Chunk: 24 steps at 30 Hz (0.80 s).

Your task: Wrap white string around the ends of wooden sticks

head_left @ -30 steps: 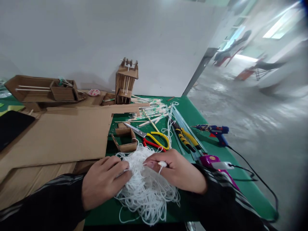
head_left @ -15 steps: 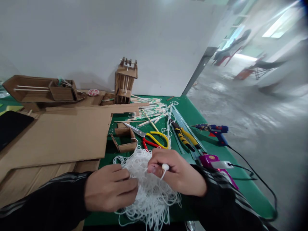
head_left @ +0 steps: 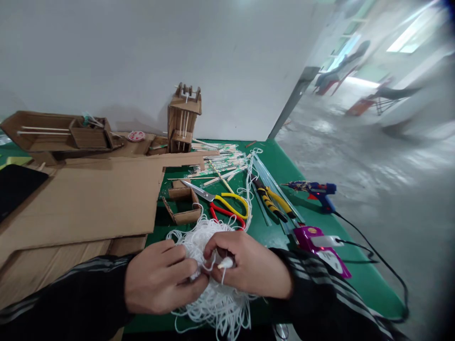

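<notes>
My right hand [head_left: 250,265] is closed around a small stick end wrapped in white string [head_left: 226,263]; the rest of the stick is hidden in the palm. A strand hangs down from the wrapped end. Close beside it, my left hand [head_left: 161,279] is curled with its fingertips pinched on white string, near the right hand's fingers. Under both hands lies a loose, tangled heap of white string [head_left: 223,308]. Just beyond the heap are scissors [head_left: 229,202] with one yellow and one red handle, and a small cardboard frame [head_left: 186,217].
Cardboard sheets [head_left: 106,199] cover the left side. Cardboard models [head_left: 183,121] stand by the wall. Wrapped sticks [head_left: 220,163] lie at the back. Pliers [head_left: 272,203], a glue gun [head_left: 318,192] with its cable, and a purple power strip [head_left: 320,246] are at the right.
My right hand has moved left and slightly down with the string-wrapped stick, closer to my left hand. More of the scissors' red handle shows. The left hand has shifted only slightly.
</notes>
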Tool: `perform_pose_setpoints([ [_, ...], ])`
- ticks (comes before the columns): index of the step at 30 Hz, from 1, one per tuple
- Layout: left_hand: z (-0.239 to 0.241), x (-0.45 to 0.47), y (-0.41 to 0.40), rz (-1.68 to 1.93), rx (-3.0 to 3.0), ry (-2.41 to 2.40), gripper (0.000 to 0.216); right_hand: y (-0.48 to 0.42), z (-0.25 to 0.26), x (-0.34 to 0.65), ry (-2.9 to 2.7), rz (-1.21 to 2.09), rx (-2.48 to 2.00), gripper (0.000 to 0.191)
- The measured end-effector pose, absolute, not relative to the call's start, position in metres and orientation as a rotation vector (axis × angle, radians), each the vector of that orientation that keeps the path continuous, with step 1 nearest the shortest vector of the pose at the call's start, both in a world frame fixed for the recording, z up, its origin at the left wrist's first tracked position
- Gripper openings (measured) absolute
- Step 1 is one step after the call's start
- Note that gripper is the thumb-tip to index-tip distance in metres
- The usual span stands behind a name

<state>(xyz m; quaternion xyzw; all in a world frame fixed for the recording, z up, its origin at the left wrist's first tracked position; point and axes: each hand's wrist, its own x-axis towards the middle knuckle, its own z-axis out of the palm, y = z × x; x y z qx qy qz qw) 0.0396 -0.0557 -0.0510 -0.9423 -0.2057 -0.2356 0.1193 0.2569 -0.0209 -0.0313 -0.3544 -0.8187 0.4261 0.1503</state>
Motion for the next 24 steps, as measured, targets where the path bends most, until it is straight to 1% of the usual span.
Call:
perform_pose_setpoints([
  [11,-0.053,0.043,-0.056,-0.674,-2.841,-0.583,0.015,-0.023,-0.037,0.254,-2.558,1.063,-1.126,0.012],
  [16,-0.053,0.035,-0.055,-0.584,-2.870,-0.626,0.021,-0.020,-0.036,0.256,-2.424,1.142,-1.208,0.010],
  [19,-0.047,0.033,-0.059,-0.554,-2.897,-0.734,0.024,-0.019,-0.034,0.257,-2.356,1.189,-1.201,0.010],
  [24,-0.035,0.036,-0.069,-0.658,-3.059,-1.196,0.022,-0.020,-0.033,0.257,-2.288,1.181,-1.210,0.010],
])
